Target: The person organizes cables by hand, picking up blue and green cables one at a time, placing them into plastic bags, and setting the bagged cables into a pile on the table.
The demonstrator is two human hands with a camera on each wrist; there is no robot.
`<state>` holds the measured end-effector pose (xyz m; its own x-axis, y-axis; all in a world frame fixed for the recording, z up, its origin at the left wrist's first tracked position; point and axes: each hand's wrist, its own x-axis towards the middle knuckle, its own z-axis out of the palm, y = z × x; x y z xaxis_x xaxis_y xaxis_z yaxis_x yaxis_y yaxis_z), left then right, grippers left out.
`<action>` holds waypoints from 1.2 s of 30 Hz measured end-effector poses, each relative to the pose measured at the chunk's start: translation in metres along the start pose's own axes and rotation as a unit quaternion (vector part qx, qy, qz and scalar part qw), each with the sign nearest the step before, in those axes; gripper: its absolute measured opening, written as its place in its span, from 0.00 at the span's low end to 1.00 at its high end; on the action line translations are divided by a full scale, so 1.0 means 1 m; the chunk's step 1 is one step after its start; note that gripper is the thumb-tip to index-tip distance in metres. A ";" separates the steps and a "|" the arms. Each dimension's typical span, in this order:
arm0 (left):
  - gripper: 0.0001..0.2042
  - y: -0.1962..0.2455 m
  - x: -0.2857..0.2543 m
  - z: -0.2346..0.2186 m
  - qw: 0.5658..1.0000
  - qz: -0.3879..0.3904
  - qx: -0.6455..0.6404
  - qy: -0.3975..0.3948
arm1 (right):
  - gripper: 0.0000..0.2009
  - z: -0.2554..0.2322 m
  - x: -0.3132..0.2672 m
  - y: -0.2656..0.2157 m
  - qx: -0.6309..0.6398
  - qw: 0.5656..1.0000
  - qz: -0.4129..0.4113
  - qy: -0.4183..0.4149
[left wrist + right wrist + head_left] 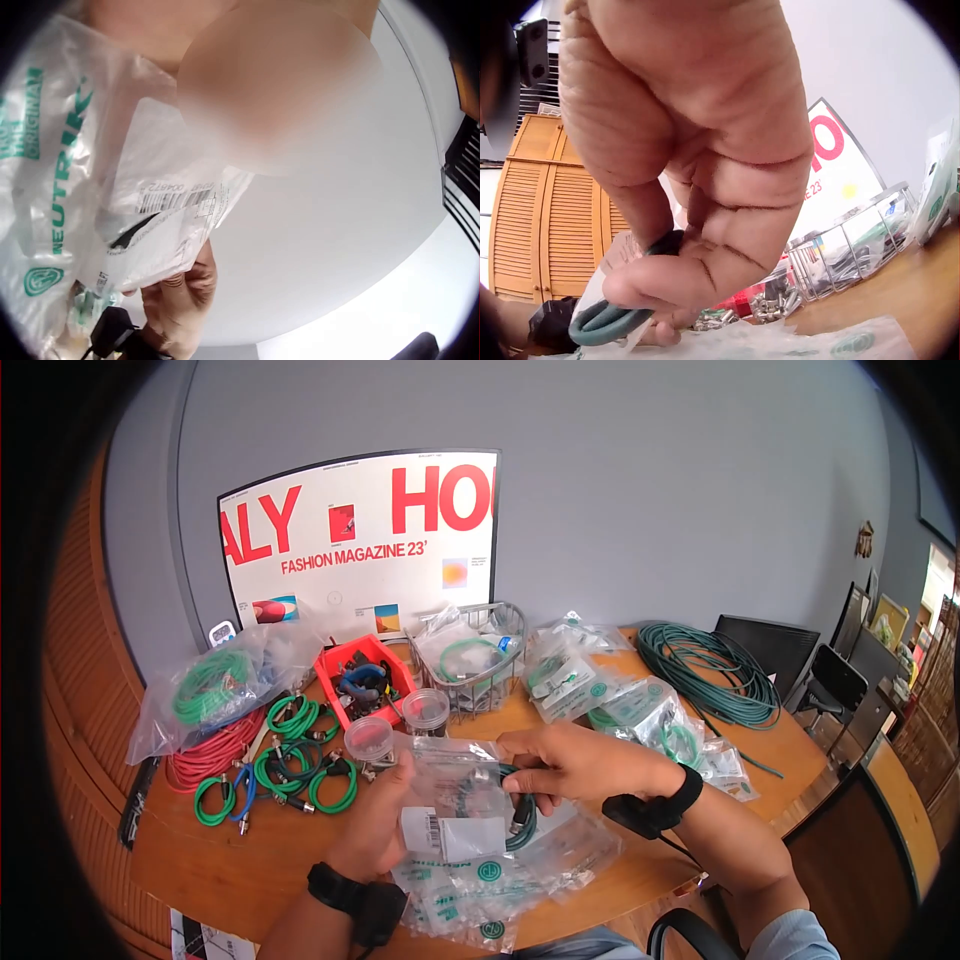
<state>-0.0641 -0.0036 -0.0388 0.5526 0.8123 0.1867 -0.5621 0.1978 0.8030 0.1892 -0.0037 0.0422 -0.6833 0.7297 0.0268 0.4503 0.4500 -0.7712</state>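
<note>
My left hand (372, 828) holds a clear plastic bag (452, 768) by its left side, with a white barcode label (474, 838) on it. My right hand (570, 765) grips a coiled dark green cable (526, 832) with a dark connector, at the right side of this bag. In the right wrist view, my curled fingers (667, 281) go round the cable loop (607, 325). More clear bags (470, 895) with green print lie beneath both hands. The left wrist view shows the printed bag (56, 187) close up and my right hand (178, 307) beyond the label.
Green cable coils (290, 765) and a red coil (215, 760) lie left. Behind stand a red bin (340, 705), clear tubs (426, 707) and a wire basket (480, 682). Bagged cables (640, 705) and a big dark cable coil (700, 670) fill the right side.
</note>
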 end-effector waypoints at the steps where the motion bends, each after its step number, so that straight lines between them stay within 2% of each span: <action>1: 0.30 0.001 0.000 0.002 0.999 0.003 0.048 0.016 | 0.13 0.000 0.000 0.000 0.000 1.000 0.000 -0.002; 2: 0.31 0.001 -0.001 0.004 0.995 0.007 0.097 0.032 | 0.12 0.000 -0.001 0.000 0.004 1.000 0.002 -0.003; 6: 0.32 0.003 -0.002 0.009 0.995 0.029 0.096 0.026 | 0.09 0.000 0.000 0.002 0.034 0.999 0.030 0.016; 9: 0.33 0.001 -0.001 0.008 0.999 0.021 0.030 0.036 | 0.09 0.000 0.002 0.004 0.098 0.994 0.026 0.049; 11: 0.35 0.000 -0.001 -0.001 0.998 0.013 0.052 0.029 | 0.09 -0.003 0.003 0.004 0.099 0.993 0.048 0.052; 15: 0.37 0.004 -0.001 0.011 0.999 0.008 0.048 -0.007 | 0.10 0.000 0.004 0.009 0.105 0.990 0.078 0.055; 16: 0.37 0.001 0.000 0.008 0.998 0.005 0.065 0.001 | 0.10 0.002 0.004 0.010 0.105 0.990 0.078 0.054; 18: 0.38 0.000 0.000 0.007 0.997 0.001 0.082 0.009 | 0.10 0.006 0.003 0.011 0.158 0.985 0.007 0.062; 20: 0.38 0.002 -0.003 0.010 0.995 -0.026 0.093 0.008 | 0.10 0.006 0.003 0.014 0.142 0.987 0.007 0.076; 23: 0.35 -0.001 0.000 0.004 0.998 -0.022 0.040 -0.032 | 0.10 0.006 0.003 0.012 0.125 0.988 0.019 0.083; 25: 0.35 -0.002 0.000 0.005 0.998 -0.012 0.056 -0.027 | 0.10 0.009 0.006 0.014 0.123 0.989 0.031 0.074; 29: 0.37 -0.003 0.001 0.008 0.997 0.005 0.072 -0.032 | 0.09 0.013 0.009 0.025 0.177 0.979 0.011 0.096; 30: 0.37 -0.003 0.001 0.005 0.997 0.006 0.072 -0.031 | 0.08 0.012 0.008 0.024 0.185 0.979 0.014 0.091; 32: 0.41 -0.004 -0.001 -0.002 0.992 -0.054 0.114 -0.008 | 0.07 0.007 0.007 0.016 0.172 0.981 0.035 0.083; 34: 0.41 -0.006 -0.001 0.000 0.991 -0.034 0.127 0.003 | 0.07 0.006 0.005 0.015 0.159 0.983 0.056 0.076; 36: 0.40 -0.007 0.000 0.002 0.990 -0.015 0.141 0.014 | 0.08 0.006 0.004 0.018 0.164 0.980 0.016 0.112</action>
<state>-0.0596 -0.0062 -0.0436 0.5467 0.8242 0.1478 -0.3500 0.0647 0.9345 0.1909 0.0046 0.0247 -0.5116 0.8521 0.1100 0.2362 0.2626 -0.9356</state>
